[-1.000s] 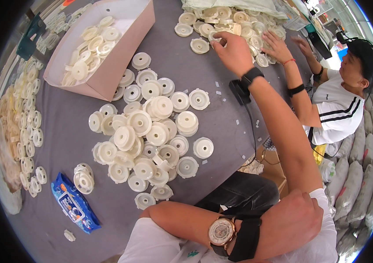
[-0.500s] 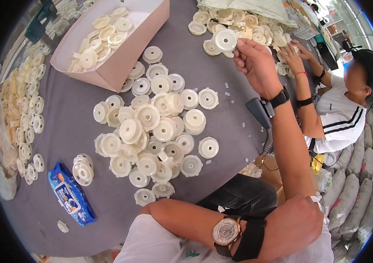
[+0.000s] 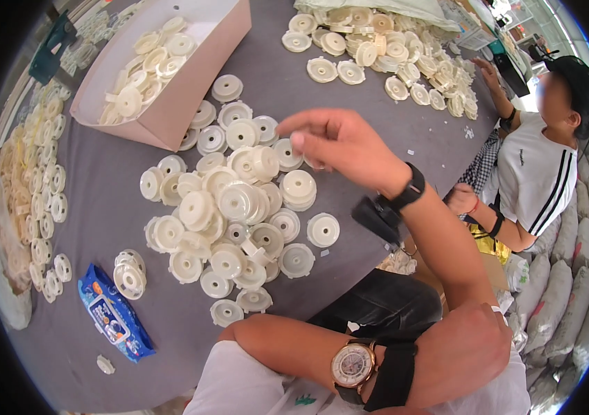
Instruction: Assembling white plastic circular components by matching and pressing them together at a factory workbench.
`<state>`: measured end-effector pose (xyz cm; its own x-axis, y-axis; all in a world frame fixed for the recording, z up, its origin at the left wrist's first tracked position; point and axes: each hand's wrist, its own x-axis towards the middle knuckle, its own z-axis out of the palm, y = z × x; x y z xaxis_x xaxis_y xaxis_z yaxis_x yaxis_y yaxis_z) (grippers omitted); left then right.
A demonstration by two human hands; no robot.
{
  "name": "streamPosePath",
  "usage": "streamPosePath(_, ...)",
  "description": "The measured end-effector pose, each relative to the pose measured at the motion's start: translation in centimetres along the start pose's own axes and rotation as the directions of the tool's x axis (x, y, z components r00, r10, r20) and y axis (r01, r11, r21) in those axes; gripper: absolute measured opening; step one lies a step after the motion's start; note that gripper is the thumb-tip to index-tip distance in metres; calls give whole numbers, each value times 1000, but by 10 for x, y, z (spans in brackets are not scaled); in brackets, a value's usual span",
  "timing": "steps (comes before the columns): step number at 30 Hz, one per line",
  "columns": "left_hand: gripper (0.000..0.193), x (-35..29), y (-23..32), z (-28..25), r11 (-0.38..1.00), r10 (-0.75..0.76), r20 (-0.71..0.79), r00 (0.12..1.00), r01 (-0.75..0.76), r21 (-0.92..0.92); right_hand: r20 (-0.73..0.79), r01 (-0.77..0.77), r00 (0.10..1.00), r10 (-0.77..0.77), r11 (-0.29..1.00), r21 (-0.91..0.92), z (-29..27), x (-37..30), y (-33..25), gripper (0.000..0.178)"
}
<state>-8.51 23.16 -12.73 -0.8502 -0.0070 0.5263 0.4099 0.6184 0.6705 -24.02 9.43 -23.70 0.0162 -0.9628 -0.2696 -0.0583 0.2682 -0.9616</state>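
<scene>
My right hand (image 3: 343, 146) hovers over the right side of a heap of round cream plastic discs (image 3: 227, 261), each with a hole in its centre. Its thumb and forefinger point left with a gap between them, and I see nothing held. A paler disc (image 3: 237, 201) shows on top of the heap, left of the fingertips. My left hand (image 3: 462, 356) lies at my right elbow, the left forearm crossing in front of my body. Its fingers are hidden from view.
A pink-white box (image 3: 163, 117) with more discs stands at far left. Beyond lies another disc pile (image 3: 405, 59) beside a pale sack. A blue wipes pack (image 3: 116, 315) lies at left. At right sits a co-worker (image 3: 526, 166), with stacked sacks (image 3: 547, 311) behind.
My right hand has come back from the far pile toward the near heap and let go of its disc. The co-worker's one hand has drawn back from the far pile.
</scene>
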Motion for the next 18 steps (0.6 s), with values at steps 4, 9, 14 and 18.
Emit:
streamPosePath(4, 19, 7, -4, -20, 999, 18, -60, 998, -21, -43, -580, -34, 725, -372, 821, -570, -75, 39, 46, 40)
streamPosePath(9, 19, 8, -4, -19, 999, -10, -79, 997, 8, -36, -656, -277, 554, -512, 630, -725, -152, 59, 52, 60)
streamPosePath(14, 19, 5, -6, -21, 1000, -15, -53, 999, 15, -7, -453, -356, 658, -602, 281, -891, -149, 65, 40, 64)
streamPosePath(18, 18, 6, -6, -20, 1000, 6, -67, 998, -8, -16, -377, -218, 527, -762, 308, -926, -148, 46, 39, 58)
